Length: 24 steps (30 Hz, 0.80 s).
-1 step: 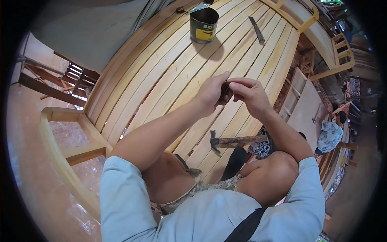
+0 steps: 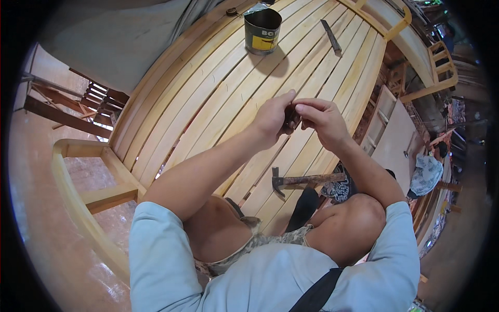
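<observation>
My left hand (image 2: 274,120) is held above the slatted wooden surface, its fingers curled round something small and dark that I cannot make out. Right beside it, my right hand (image 2: 323,120) pinches thumb and fingertips together close to the left fingertips. What the pinch holds, if anything, is too small to tell. Below the hands, a claw hammer (image 2: 309,179) with a worn wooden handle lies on the slats near my foot. Several thin dark nail-like pieces (image 2: 226,87) stick up from or lie on the pale slats (image 2: 208,112).
A dark open can (image 2: 262,32) with a yellow label stands on the far slats. To its right lies a flat dark metal bar (image 2: 331,36). My crossed legs (image 2: 343,223) fill the near end. Wooden frame arms (image 2: 99,195) bend round at left; grey cloth (image 2: 119,41) hangs at far left.
</observation>
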Each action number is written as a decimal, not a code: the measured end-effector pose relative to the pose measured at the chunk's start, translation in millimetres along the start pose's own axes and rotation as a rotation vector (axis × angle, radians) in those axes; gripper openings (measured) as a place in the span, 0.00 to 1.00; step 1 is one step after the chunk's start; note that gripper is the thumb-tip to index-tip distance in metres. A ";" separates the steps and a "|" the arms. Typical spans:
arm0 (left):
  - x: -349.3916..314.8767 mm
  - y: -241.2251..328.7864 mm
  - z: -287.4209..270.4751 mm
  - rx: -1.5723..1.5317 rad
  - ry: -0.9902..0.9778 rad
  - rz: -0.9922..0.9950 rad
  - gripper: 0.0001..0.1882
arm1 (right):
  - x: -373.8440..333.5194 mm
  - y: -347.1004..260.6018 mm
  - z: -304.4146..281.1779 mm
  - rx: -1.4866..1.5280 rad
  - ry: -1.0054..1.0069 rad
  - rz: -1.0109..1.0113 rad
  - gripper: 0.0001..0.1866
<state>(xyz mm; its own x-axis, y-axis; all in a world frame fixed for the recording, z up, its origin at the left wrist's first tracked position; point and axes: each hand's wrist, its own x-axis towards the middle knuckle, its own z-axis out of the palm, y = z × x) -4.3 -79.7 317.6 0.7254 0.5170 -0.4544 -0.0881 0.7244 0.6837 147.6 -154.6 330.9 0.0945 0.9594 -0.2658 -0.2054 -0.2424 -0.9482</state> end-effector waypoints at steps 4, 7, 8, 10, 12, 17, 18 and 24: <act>8.5 -4.5 -9.4 -0.058 0.046 -0.043 0.21 | 4.9 3.5 -1.6 0.202 0.053 -0.024 0.09; 9.0 -0.3 -21.3 0.049 0.047 -0.019 0.19 | 5.5 4.1 -6.0 0.313 0.093 -0.059 0.09; 6.7 3.4 -16.4 0.052 0.174 -0.028 0.19 | 6.1 4.9 -11.3 0.304 0.080 -0.053 0.09; 8.1 4.2 -28.6 0.072 0.197 -0.039 0.14 | 6.2 17.4 -22.4 0.294 0.111 -0.005 0.09; 12.3 1.2 -31.3 0.103 0.242 -0.026 0.13 | 3.7 27.7 -32.8 0.282 0.135 0.041 0.09; 29.1 -5.8 -33.8 0.186 0.088 -0.051 0.10 | -2.4 61.1 -47.5 0.261 0.234 0.190 0.11; 37.0 -7.0 -31.1 0.195 0.089 -0.054 0.10 | -4.7 69.7 -50.1 0.269 0.235 0.187 0.11; 100.9 -34.4 -8.4 0.351 0.041 -0.125 0.03 | -16.9 123.8 -69.7 0.245 0.349 0.241 0.10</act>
<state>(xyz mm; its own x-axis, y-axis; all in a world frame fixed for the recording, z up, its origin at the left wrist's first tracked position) 66.2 -48.6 243.4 0.6869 0.4577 -0.5646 0.2439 0.5867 0.7722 188.4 -210.9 205.8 0.3288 0.7643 -0.5547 -0.4808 -0.3701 -0.7949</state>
